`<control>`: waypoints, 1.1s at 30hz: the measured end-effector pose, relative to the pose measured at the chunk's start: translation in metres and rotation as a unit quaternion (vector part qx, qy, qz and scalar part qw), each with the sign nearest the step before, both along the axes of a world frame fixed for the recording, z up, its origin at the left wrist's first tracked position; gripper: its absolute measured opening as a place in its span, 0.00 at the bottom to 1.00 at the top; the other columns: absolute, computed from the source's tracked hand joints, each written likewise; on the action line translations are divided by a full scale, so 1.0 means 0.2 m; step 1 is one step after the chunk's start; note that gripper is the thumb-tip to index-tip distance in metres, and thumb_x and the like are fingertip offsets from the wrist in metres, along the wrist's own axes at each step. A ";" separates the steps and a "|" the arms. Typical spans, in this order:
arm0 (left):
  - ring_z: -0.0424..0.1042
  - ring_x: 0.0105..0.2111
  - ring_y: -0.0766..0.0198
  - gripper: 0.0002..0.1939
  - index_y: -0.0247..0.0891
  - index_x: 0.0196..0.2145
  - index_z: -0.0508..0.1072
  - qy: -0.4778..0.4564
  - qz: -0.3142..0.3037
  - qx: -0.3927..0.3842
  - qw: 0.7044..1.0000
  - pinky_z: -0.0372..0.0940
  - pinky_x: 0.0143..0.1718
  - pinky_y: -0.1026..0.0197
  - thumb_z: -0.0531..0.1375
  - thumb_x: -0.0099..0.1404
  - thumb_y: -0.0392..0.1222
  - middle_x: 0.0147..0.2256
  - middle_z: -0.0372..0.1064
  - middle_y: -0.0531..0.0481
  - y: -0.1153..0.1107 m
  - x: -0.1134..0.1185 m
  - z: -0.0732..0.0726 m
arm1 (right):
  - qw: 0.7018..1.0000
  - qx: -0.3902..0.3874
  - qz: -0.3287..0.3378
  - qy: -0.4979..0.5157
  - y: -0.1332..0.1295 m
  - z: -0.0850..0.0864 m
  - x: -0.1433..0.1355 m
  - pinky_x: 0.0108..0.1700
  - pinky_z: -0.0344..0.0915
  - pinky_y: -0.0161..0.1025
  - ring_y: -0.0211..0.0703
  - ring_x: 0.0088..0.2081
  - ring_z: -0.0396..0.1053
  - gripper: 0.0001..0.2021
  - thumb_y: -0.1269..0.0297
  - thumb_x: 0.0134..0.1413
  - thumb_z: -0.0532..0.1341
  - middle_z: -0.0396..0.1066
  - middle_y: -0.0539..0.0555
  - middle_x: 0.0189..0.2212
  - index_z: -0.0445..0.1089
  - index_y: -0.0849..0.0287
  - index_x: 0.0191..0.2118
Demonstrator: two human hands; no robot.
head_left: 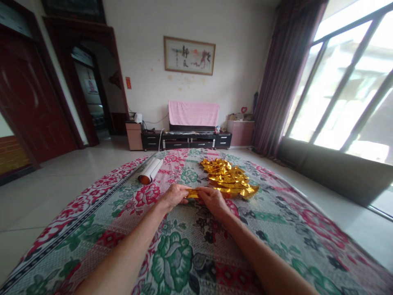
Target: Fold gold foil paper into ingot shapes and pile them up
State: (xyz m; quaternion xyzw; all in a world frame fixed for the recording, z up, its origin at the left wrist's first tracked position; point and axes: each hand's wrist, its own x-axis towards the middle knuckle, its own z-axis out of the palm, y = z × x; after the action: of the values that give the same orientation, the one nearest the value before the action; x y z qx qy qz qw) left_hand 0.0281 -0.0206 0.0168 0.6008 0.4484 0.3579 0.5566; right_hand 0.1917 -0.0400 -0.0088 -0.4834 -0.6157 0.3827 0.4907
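Between my two hands is a small piece of gold foil (193,193), held just above the patterned cloth. My left hand (175,196) pinches its left end, fingers closed. On the other end, my right hand (213,200) grips with thumb and fingers together. Just beyond my right hand lies a heap of folded, shiny gold foil pieces (230,176). To the far left of my hands rests a white cylinder (152,169) with a brown round end, lying on its side.
A flowered cloth (172,258) in red, green and grey covers the round surface before me. Past it stands a low black cabinet (187,141) with a pink towel (194,112) above. A white cord (160,139) runs near the cylinder. Windows and a curtain (273,82) are at right.
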 end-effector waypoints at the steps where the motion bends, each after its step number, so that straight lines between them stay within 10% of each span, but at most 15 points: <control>1: 0.69 0.30 0.67 0.17 0.33 0.38 0.76 -0.001 0.000 0.000 1.000 0.62 0.25 0.70 0.55 0.51 0.32 0.30 0.73 0.48 0.00 0.00 0.00 | 1.000 -0.003 -0.001 -0.003 0.00 0.00 0.00 0.27 0.66 0.32 0.36 0.24 0.67 0.16 0.58 0.48 0.56 0.72 0.49 0.25 0.74 0.58 0.40; 33: 0.68 0.28 0.70 0.14 0.33 0.37 0.76 -0.012 -0.003 -0.019 1.000 0.60 0.25 0.71 0.56 0.53 0.34 0.30 0.73 0.47 -0.02 -0.01 0.01 | 0.998 -0.031 0.047 0.038 -0.02 0.04 -0.01 0.30 0.65 0.32 0.37 0.27 0.69 0.14 0.58 0.46 0.57 0.73 0.49 0.25 0.75 0.57 0.35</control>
State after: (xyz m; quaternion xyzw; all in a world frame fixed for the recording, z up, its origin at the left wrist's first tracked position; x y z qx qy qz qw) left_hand 0.0267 -0.0241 0.0197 0.5877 0.4463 0.3548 0.5741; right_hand 0.1890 -0.0447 -0.0017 -0.4543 -0.6063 0.4426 0.4797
